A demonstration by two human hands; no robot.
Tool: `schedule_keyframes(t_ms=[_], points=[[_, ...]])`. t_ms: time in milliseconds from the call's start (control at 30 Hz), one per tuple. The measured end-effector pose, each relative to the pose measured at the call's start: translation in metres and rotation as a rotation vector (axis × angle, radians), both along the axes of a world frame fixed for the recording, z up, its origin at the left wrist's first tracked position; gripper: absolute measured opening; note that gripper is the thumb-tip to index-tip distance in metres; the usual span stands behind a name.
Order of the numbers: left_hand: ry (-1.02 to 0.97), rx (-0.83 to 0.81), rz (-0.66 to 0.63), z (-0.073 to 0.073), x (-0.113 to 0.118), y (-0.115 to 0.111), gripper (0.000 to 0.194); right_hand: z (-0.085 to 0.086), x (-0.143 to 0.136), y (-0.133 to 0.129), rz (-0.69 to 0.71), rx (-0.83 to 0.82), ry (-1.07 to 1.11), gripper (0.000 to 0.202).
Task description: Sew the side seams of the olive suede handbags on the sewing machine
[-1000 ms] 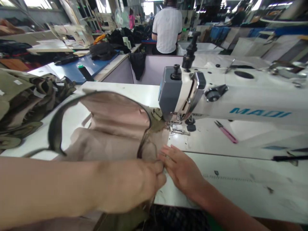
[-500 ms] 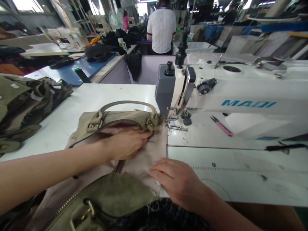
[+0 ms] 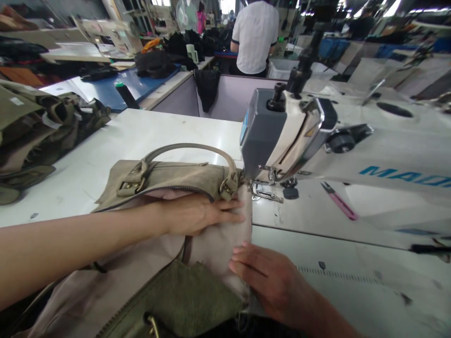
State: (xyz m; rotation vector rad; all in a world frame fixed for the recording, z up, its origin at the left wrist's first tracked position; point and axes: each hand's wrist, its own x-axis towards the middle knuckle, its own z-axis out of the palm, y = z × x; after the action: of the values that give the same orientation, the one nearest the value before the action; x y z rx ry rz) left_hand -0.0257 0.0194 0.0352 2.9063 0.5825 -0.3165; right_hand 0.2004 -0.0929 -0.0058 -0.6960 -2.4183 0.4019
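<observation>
An olive bag (image 3: 172,176) with a curved handle lies spread on the white table, its pale pink lining (image 3: 218,244) turned out between two zipper-edged olive panels. My left hand (image 3: 193,213) lies flat on the lining just below the zipper, fingers stretched toward the sewing machine. At the lining's right edge, my right hand (image 3: 266,277) has its fingers pressed together over the cloth; the thumb is hidden. The lining's far right corner reaches the presser foot (image 3: 266,193) of the sewing machine (image 3: 292,136). The near olive panel (image 3: 186,291) hangs toward my lap.
Pink thread snips (image 3: 340,202) lie on the machine bed, right of the needle area. More olive bag pieces (image 3: 45,126) are heaped at the left. Beyond the table stand a blue-topped bench (image 3: 105,84), a thread cone (image 3: 126,95) and a person in a white shirt (image 3: 255,37).
My view has shifted, so the machine appears larger and farther right. My left hand's fingers have straightened and reach nearer the lining's right edge. My right hand stays at that edge.
</observation>
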Motion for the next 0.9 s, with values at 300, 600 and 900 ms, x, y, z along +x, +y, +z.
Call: schedule_keyframes(t_ms=[300,600,900], points=[[-0.034,-0.108,-0.029,0.002,0.004,0.044,0.085,-0.007,0.005,0.036,0.01,0.024,0.028,0.032],[-0.152,-0.196,-0.01,0.0,0.011,0.076,0.071,-0.018,0.01,0.058,-0.021,-0.003,0.055,0.038],[-0.333,-0.288,0.209,0.022,-0.001,-0.096,0.036,-0.003,-0.002,0.006,0.007,-0.271,0.104,0.033]])
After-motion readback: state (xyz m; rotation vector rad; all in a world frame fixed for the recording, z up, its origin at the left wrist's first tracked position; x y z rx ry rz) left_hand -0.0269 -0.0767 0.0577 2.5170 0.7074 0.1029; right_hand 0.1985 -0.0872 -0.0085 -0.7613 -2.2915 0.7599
